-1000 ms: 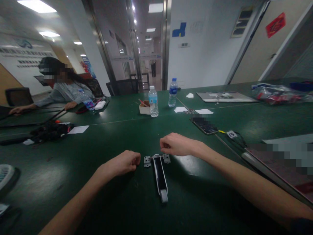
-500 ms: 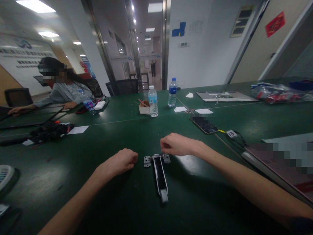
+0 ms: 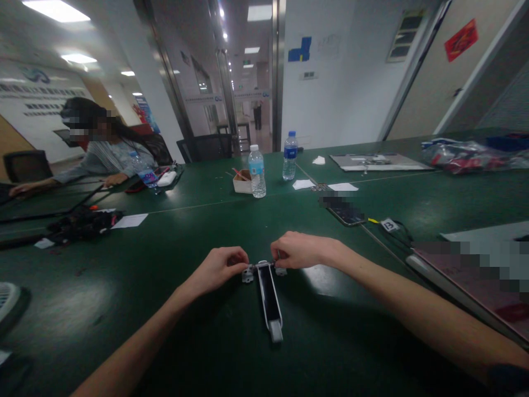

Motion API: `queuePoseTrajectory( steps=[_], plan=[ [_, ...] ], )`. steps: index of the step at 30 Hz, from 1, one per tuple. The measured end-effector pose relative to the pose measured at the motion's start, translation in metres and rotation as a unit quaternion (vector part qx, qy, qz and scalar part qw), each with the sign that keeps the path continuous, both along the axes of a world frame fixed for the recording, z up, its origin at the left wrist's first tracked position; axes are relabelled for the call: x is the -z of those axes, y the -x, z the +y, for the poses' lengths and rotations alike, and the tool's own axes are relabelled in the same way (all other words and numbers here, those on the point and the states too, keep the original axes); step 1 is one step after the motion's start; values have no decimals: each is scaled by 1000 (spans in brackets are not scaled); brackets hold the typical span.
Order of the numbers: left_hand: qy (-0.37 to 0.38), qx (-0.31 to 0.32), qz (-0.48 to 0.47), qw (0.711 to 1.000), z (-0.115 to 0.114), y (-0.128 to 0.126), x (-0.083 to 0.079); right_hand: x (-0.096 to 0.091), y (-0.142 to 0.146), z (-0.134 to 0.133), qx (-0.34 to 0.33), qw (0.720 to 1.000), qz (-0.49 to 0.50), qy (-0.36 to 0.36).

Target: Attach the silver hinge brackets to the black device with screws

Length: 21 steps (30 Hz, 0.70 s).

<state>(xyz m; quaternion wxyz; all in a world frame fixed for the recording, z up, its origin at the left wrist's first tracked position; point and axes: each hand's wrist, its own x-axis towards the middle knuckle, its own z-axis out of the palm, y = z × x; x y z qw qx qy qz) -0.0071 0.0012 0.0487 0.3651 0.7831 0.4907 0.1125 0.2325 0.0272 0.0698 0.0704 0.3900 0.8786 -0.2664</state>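
A long metal bracket with a dark centre strip (image 3: pixel 269 298) lies on the green table (image 3: pixel 206 231) in front of me, its hinged cross-piece at the far end. My left hand (image 3: pixel 221 267) pinches the left tab of that cross-piece with curled fingers. My right hand (image 3: pixel 300 251) is closed on the right tab. The bracket's near end, with a grey cap, rests free on the table.
Two water bottles (image 3: pixel 257 172) and a small box (image 3: pixel 242 182) stand at the middle back. A phone (image 3: pixel 343 210) with a cable lies right of my hands, a laptop (image 3: pixel 467 264) further right. Another person (image 3: pixel 99 151) sits at the far left. Black gear (image 3: pixel 78 225) lies left.
Both hands moved inward onto the bracket's cross-piece: the left slid right to the left tab, the right dropped onto the right tab. The bracket stayed put.
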Motion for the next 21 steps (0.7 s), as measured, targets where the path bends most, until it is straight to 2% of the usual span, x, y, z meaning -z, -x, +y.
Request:
queuePoseTrajectory(
  steps=[14, 21],
  plan=[
    [25, -28, -14, 999, -1, -3, 10, 0, 5, -4, 6, 1000, 6, -2],
    [51, -28, -12, 998, 0, -5, 8, 4, 4, -3, 12, 1000, 5, 4]
  ],
)
